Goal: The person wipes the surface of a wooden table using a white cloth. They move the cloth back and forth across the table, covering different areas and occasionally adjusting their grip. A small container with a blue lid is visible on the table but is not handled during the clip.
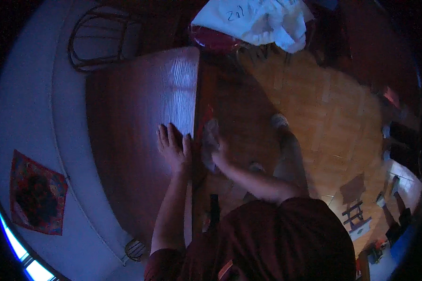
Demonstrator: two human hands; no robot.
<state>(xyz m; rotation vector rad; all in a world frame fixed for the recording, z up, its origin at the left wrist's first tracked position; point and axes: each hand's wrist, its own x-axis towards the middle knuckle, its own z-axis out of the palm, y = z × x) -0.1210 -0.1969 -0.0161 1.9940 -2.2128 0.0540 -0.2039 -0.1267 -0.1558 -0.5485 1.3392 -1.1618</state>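
My left hand [175, 147] lies flat on the brown wooden table [131, 126], fingers spread, near its right edge. Just past that edge, lower down, my right hand [220, 152] holds a greyish, crumpled cloth [210, 140] against the table's side. Most of the right fingers are hidden by the cloth and the dim light. A pale streak of light shines on the tabletop ahead of my left hand.
A chair [103, 40] stands beyond the table at the far left. Ahead, a white sheet [260, 23] drapes over a dark red rounded thing [213, 40]. Wooden flooring [328, 112] spreads to the right, with a small stool [354, 215]. A patterned red hanging [37, 194] is on the left wall.
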